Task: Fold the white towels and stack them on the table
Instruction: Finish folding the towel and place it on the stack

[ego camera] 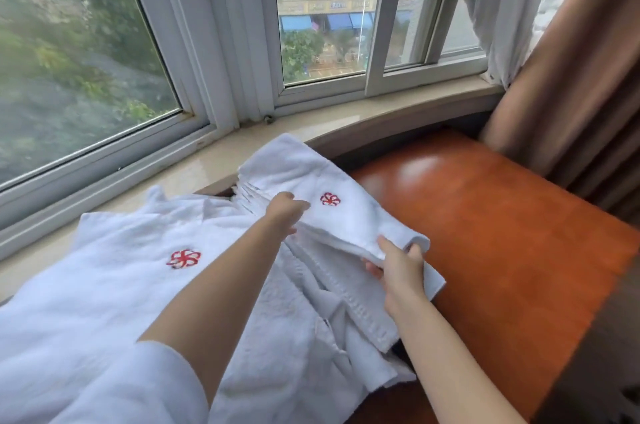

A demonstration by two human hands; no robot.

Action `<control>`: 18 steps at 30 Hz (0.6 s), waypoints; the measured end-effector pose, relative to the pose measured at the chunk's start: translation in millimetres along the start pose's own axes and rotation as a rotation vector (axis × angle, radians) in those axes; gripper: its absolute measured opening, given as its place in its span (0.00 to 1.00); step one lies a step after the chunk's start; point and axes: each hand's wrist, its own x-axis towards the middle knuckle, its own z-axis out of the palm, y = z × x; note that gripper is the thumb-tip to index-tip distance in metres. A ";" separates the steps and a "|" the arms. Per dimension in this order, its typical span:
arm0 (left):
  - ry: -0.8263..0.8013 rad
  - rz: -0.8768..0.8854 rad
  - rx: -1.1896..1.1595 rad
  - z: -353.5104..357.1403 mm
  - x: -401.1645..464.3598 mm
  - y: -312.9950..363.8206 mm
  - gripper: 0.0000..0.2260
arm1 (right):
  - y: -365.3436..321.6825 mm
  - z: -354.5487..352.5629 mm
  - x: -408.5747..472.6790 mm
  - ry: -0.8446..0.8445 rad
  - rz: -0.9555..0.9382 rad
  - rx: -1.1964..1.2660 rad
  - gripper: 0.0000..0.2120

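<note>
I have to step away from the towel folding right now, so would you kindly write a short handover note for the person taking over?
Left hand: resting on the folded towel with the red emblem, pressing its left side.
Right hand: fingers closed on that towel's near corner.
Position: the folded towel sits at the back of the orange-brown table, partly over the windowsill, on top of what looks like more folded layers.
Done: this towel is folded.
Left: the unfolded towel with a second emblem and the rumpled towels in front need folding and stacking.
</note>
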 end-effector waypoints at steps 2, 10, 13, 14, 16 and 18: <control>0.049 -0.048 -0.029 1.5 4.2 -3.5 0.29 | -1.0 -6.9 -2.7 0.020 -0.094 0.022 0.13; 0.307 0.095 -0.009 5.5 10.6 -10.8 0.15 | 52.1 -44.2 -4.2 0.121 0.137 -0.257 0.16; 0.354 0.133 0.045 6.7 7.4 -10.9 0.14 | 39.2 -40.4 7.0 0.219 0.022 -0.184 0.24; 0.376 0.155 0.068 7.3 4.9 -11.4 0.14 | 38.9 -40.5 7.2 0.244 -0.036 -0.177 0.28; 0.406 0.198 0.115 10.5 1.1 -11.7 0.15 | 43.6 -42.3 3.8 0.328 -0.128 -0.339 0.34; 0.397 0.160 0.170 13.0 1.0 -9.8 0.16 | 48.4 -41.0 0.1 0.432 -0.109 -0.604 0.38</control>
